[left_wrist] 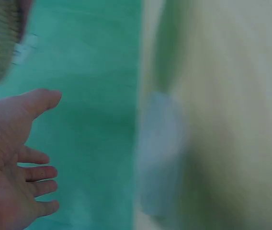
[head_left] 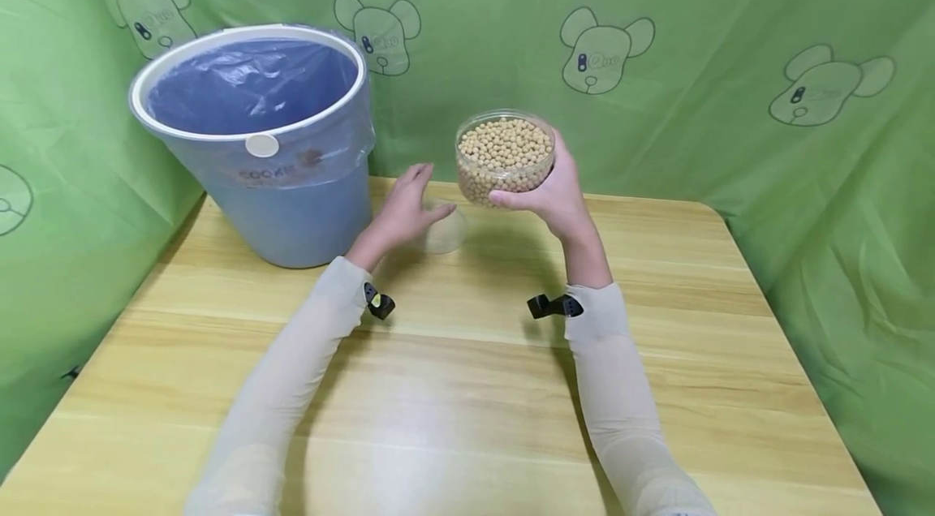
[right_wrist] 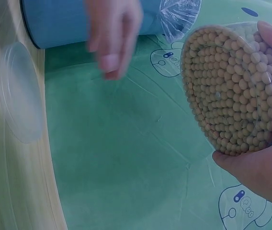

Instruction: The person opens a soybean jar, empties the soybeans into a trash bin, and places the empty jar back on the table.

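Observation:
My right hand grips a clear round plastic tub from its right side and holds it up above the table. Small round beige beans, like soybeans, fill it nearly to the rim, and its top is uncovered. To the left of the tub, my left hand hovers with fingers stretched and nothing in them. In the left wrist view that hand shows its palm and spread fingers. A translucent round lid lies flat on the table, partly behind the left hand in the head view.
A blue bucket with a white rim and a plastic bag liner stands at the table's back left. The light wooden table ends at a green curtain with printed bear faces.

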Demonstrator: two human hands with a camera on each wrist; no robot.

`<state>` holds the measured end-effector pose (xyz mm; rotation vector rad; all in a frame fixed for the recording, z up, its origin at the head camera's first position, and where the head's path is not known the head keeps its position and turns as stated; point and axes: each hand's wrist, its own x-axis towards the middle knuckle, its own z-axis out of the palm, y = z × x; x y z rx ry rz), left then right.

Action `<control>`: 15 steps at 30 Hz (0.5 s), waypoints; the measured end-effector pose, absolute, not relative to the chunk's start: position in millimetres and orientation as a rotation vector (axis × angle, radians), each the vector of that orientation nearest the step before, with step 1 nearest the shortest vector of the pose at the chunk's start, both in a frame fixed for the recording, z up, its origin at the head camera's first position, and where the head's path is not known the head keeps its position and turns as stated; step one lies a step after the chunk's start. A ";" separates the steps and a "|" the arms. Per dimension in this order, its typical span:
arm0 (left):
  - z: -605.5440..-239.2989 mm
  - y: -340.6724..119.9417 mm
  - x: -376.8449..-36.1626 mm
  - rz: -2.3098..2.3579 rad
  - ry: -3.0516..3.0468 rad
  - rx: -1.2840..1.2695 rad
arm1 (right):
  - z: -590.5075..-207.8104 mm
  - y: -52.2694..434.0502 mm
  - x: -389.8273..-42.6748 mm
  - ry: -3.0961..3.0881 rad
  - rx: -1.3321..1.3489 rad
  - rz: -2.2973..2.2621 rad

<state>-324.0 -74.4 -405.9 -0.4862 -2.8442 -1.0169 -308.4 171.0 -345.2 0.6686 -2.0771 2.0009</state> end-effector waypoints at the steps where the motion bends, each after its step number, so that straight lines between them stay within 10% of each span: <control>1: -398.6 -73.5 -321.2 -1.018 -2.793 -0.493 | -345.1 171.3 -308.1 -2.076 0.670 1.999; 15: -318.6 -85.4 -275.1 -0.696 -1.899 -0.459 | -342.2 172.5 -306.9 -2.063 0.638 2.007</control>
